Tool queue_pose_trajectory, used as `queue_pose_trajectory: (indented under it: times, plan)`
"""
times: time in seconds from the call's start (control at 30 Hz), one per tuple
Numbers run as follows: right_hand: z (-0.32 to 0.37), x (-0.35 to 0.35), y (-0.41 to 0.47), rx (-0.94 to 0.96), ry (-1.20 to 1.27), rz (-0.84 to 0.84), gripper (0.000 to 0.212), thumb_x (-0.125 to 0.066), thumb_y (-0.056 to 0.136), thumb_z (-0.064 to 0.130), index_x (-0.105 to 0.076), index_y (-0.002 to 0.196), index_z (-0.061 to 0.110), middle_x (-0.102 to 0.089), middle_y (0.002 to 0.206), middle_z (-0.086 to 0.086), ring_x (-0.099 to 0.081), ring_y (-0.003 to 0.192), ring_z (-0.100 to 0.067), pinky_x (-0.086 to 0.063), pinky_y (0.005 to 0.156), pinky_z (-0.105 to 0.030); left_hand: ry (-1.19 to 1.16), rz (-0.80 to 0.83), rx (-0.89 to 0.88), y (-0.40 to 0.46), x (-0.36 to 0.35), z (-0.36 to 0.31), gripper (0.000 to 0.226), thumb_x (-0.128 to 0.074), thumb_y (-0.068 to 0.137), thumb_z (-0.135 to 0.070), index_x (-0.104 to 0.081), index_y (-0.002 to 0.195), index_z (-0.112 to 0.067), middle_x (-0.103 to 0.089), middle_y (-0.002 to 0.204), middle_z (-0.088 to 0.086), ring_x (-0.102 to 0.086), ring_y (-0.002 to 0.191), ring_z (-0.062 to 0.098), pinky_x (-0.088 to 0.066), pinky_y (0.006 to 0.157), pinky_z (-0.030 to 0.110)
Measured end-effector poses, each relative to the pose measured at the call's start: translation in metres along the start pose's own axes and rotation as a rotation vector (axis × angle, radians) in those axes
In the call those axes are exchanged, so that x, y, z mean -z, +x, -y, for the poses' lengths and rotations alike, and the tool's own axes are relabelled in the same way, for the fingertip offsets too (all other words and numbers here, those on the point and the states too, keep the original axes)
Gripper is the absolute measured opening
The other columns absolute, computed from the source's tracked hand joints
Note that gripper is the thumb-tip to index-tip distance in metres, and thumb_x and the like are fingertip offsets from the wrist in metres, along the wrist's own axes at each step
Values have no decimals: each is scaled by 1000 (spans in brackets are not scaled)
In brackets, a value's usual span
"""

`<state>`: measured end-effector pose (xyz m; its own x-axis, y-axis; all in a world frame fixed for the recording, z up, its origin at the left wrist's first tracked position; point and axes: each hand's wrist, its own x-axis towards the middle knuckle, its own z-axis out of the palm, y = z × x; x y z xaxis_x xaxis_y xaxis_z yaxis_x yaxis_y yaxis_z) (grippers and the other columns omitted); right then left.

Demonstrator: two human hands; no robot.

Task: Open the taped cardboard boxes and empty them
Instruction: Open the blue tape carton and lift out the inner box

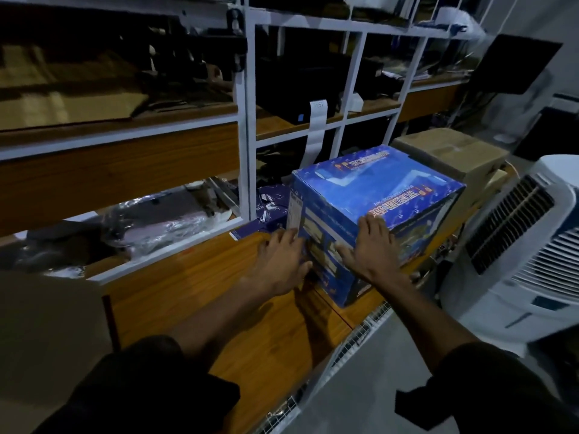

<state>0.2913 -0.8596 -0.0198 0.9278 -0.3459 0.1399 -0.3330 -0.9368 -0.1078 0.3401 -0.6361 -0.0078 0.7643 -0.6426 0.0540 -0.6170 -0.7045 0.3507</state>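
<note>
left hand (283, 264) flat, fingers spread on blue box (376, 195) | right hand (372, 249) same | risk: box slides off desk (200, 296) edge

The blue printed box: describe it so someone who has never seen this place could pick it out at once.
Find the white metal shelving rack along the wall and the wooden counter in front of it. On the counter's far right end, left of the white air cooler, sits the blue printed box, with the left hand and right hand on its near face. It is glossy blue with lettering; the cardboard box behind is plain brown.
</note>
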Motion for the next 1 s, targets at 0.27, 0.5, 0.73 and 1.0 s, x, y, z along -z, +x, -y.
queue_pose_trajectory:
  times: [0.27,0.5,0.73,1.0]
  plan:
    - [54,-6,-65,217,-62,-45,86,-46,87,54,-24,157,10,-18,165,-15,-7,154,-35,-19,117,-63,44,-96,-71,4,-9,-37,66,-52,97,-26,-25,156,-14,-17,165,9,-15,151,29,-25,118,51]
    - [98,-20,-118,441,5,92,78,-53,92,42,-24,158,13,-14,166,-11,3,154,-31,-3,123,-55,78,-66,48,-54,-2,-16,74,-59,97,-33,-20,158,-17,-18,165,9,-17,150,30,-27,119,50]
    - [102,-5,-127,468,352,253,16,-51,81,20,-60,90,11,-63,106,-18,-55,116,-39,-49,93,-43,66,-49,141,-106,18,-15,71,-57,98,-33,-22,157,-16,-25,162,9,-25,146,32,-30,117,51]
    - [117,-26,-146,555,86,261,62,-62,88,32,-47,143,8,-41,151,-16,-13,152,-36,-7,123,-43,97,-52,167,-150,29,-23,64,-49,100,-35,-24,156,-15,-28,161,9,-25,146,31,-27,117,51]
